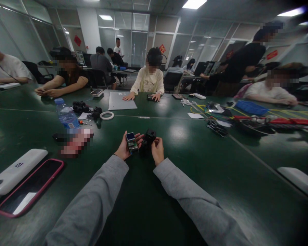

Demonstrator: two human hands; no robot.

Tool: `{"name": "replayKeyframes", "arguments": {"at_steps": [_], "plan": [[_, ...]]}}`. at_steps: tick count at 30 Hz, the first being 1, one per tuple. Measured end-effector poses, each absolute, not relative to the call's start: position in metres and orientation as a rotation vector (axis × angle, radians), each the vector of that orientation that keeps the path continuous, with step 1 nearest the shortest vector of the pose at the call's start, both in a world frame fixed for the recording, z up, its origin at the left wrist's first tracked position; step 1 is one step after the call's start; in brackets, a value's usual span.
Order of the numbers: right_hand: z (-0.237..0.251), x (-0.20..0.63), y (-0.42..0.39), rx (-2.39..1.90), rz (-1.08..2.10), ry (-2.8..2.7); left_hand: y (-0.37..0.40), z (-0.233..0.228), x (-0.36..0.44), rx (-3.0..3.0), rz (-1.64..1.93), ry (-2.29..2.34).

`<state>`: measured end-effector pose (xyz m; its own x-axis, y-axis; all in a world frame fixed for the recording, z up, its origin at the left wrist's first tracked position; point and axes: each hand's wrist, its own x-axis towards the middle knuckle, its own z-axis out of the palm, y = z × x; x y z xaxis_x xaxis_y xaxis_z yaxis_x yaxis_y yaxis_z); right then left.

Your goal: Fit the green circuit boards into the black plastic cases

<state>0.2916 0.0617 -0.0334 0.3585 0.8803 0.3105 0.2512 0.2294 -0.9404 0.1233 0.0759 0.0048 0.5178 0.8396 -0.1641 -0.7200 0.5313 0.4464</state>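
Green table (184, 177) runs under both your grey sleeves, and your hands meet just above it, out in front of you. Beyond your hands, a person in a cream top (149, 82) sits with both palms flat, a grey sheet (122, 100) beside them. Far left of your left hand lie a phone in a pink case (30, 188) and a white power bank (15, 171), side by side. Up-left of that hand stands a water bottle (66, 118), with a white tape ring (107, 115) a bit past it. Well off to the right of your right hand sits a blue tray (250, 107) among loose cables. Your left hand (124, 148) is wrapped around a small circuit board with a screen (131, 141), held upright. Your right hand (157, 150) grips a black block (147, 140), touching or just beside the board; can't tell which.
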Motion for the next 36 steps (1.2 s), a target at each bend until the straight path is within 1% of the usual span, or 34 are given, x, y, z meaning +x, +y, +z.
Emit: {"name": "replayKeyframes", "arguments": {"at_steps": [6, 10, 20, 24, 29, 36], "plan": [[-0.023, 0.289, 0.058, -1.383, 0.6, -1.249, 0.078, 0.002, 0.122, 0.392, 0.889, 0.429], [-0.017, 0.286, 0.062, -1.437, 0.531, -1.311, 0.08, 0.001, 0.124, 0.377, 0.882, 0.468], [-0.019, 0.286, 0.068, -1.496, 0.513, -1.27, 0.077, 0.003, 0.124, 0.36, 0.919, 0.475], [-0.021, 0.29, 0.079, -1.532, 0.453, -1.271, 0.078, 0.001, 0.124, 0.353, 0.92, 0.471], [-0.024, 0.293, 0.092, -1.561, 0.486, -1.249, 0.08, -0.002, 0.124, 0.345, 0.938, 0.509], [-0.02, 0.29, 0.083, -1.505, 0.521, -1.289, 0.08, -0.003, 0.124, 0.32, 0.957, 0.471]]}}
